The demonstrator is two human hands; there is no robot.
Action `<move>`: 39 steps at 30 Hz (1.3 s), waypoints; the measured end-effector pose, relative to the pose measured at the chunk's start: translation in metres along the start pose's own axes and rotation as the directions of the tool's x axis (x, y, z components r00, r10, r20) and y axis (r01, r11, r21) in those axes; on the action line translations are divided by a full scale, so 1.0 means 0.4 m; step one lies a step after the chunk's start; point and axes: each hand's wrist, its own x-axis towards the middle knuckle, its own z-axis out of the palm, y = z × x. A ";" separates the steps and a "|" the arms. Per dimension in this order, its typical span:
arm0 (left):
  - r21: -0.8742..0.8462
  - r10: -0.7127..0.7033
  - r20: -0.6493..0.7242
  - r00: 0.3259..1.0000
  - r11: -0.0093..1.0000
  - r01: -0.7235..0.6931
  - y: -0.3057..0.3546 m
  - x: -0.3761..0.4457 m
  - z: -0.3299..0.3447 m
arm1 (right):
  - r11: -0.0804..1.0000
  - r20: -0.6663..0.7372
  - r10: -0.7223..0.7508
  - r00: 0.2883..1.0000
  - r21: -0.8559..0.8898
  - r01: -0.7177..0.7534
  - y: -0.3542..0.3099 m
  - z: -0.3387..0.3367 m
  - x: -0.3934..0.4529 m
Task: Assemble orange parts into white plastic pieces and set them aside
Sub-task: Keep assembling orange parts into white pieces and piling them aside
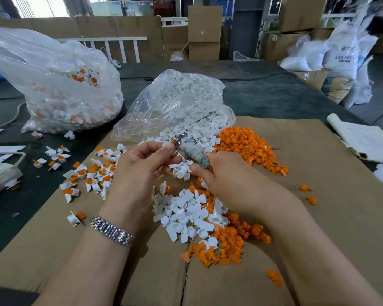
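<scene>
- Holding a short tool with a metal tip and a taped handle, the right hand had its fingers curled round the handle, while the left hand pinched a small piece at the tool's tip between thumb and forefinger.
- That piece was probably an orange part seated in a white one; a speck of orange showed just past the left fingertips, but it was too small to be sure.
- Pressing well would have called for the tip squarely in line with the piece, and the pinch kept clear of it.
- Loose white pieces lay below both hands, orange parts beyond the right knuckles.
- Finished pieces lay outside the left hand's knuckles, the natural place to set this one.
</scene>
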 end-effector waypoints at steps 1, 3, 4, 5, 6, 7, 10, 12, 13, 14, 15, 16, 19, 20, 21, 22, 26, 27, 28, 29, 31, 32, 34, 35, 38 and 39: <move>-0.002 0.002 -0.001 1.000 1.000 -0.002 0.000 0.000 -0.001 | 1.000 -0.009 0.000 1.000 0.000 0.000 0.002 0.002 0.003; 0.006 0.003 0.002 1.000 1.000 -0.003 -0.002 0.001 -0.002 | 1.000 -0.026 -0.003 1.000 0.014 0.003 0.005 0.002 0.004; 0.005 -0.001 0.005 1.000 1.000 0.001 -0.003 0.002 -0.002 | 0.999 -0.030 -0.007 1.000 0.032 0.008 0.008 -0.001 0.003; -0.001 -0.007 0.010 1.000 1.000 0.007 -0.004 0.004 -0.001 | 0.998 -0.021 -0.009 1.000 0.055 0.010 0.010 -0.005 0.001; -0.002 -0.009 0.011 1.000 1.000 0.009 -0.005 0.007 -0.002 | 0.997 0.002 -0.011 1.000 0.077 0.011 0.011 -0.010 -0.002; 0.004 -0.008 0.009 1.000 1.000 0.008 -0.004 0.010 -0.003 | 0.995 0.030 -0.013 0.999 0.103 0.010 0.012 -0.015 -0.005; 0.008 0.002 -0.002 1.000 1.000 -0.002 0.003 0.016 -0.010 | 0.976 0.062 0.002 0.998 0.216 -0.015 0.025 -0.037 -0.012; 0.082 0.017 -0.045 0.999 0.997 -0.014 0.008 0.016 -0.015 | 0.976 0.006 0.026 1.000 0.215 -0.027 0.040 -0.050 -0.010; 0.198 0.046 -0.098 0.994 0.980 -0.025 0.009 0.016 -0.019 | 0.983 -0.047 0.045 0.998 0.180 -0.036 0.048 -0.052 -0.006; 0.350 0.100 -0.161 0.982 0.936 -0.038 0.008 0.017 -0.027 | 0.990 -0.104 0.070 0.992 0.130 -0.056 0.059 -0.050 -0.001; 0.500 0.179 -0.216 0.960 0.865 -0.049 0.008 0.020 -0.038 | 0.993 -0.148 0.101 0.984 0.075 -0.091 0.072 -0.047 0.006; 0.624 0.271 -0.251 0.930 0.779 -0.059 0.008 0.025 -0.050 | 0.990 -0.178 0.140 0.974 0.018 -0.139 0.083 -0.042 0.014; 0.831 0.481 -0.300 0.824 0.556 -0.022 0.013 0.038 -0.079 | 0.949 -0.210 0.248 0.946 -0.143 -0.280 0.110 -0.023 0.031; 0.860 0.512 -0.290 0.809 0.510 -0.013 0.012 0.039 -0.083 | 0.929 -0.218 0.272 0.937 -0.195 -0.315 0.115 -0.017 0.035; 0.879 0.518 -0.251 0.818 0.476 -0.032 0.009 0.039 -0.081 | 0.909 -0.228 0.288 0.930 -0.241 -0.341 0.118 -0.010 0.038; 0.887 0.505 -0.177 0.845 0.453 -0.085 0.004 0.038 -0.074 | 0.891 -0.239 0.298 0.924 -0.278 -0.359 0.119 -0.005 0.039; 0.887 0.319 0.183 0.930 0.355 -0.296 -0.031 0.024 -0.032 | 0.839 -0.243 0.307 0.920 -0.387 -0.383 0.123 0.013 0.046; 0.905 0.269 0.239 0.933 0.287 -0.315 -0.040 0.023 -0.027 | 0.833 -0.239 0.307 0.921 -0.401 -0.381 0.124 0.016 0.048; 0.921 0.221 0.280 0.934 0.212 -0.326 -0.048 0.024 -0.025 | 0.834 -0.232 0.308 0.923 -0.400 -0.379 0.124 0.019 0.049; 0.932 0.176 0.305 0.936 0.144 -0.331 -0.056 0.026 -0.024 | 0.842 -0.221 0.312 0.924 -0.387 -0.377 0.123 0.021 0.050; 0.943 0.137 0.315 0.939 0.069 -0.326 -0.064 0.030 -0.023 | 0.861 -0.191 0.319 0.928 -0.351 -0.368 0.122 0.026 0.050; 0.940 0.147 0.324 0.935 0.061 -0.335 -0.065 0.031 -0.021 | 0.866 -0.182 0.320 0.930 -0.341 -0.364 0.122 0.027 0.049; 0.929 0.186 0.351 0.918 0.055 -0.367 -0.066 0.029 -0.018 | 0.871 -0.196 0.295 0.935 -0.346 -0.347 0.122 0.027 0.048; 0.925 0.208 0.358 0.910 0.057 -0.377 -0.065 0.027 -0.017 | 0.881 -0.220 0.254 0.942 -0.348 -0.319 0.120 0.025 0.048; 0.919 0.271 0.348 0.898 0.093 -0.384 -0.063 0.025 -0.018 | 0.944 -0.266 -0.024 0.964 -0.323 -0.066 0.099 0.020 0.052; 0.919 0.283 0.339 0.897 0.107 -0.380 -0.061 0.023 -0.019 | 0.948 -0.241 -0.121 0.963 -0.315 0.041 0.087 0.022 0.053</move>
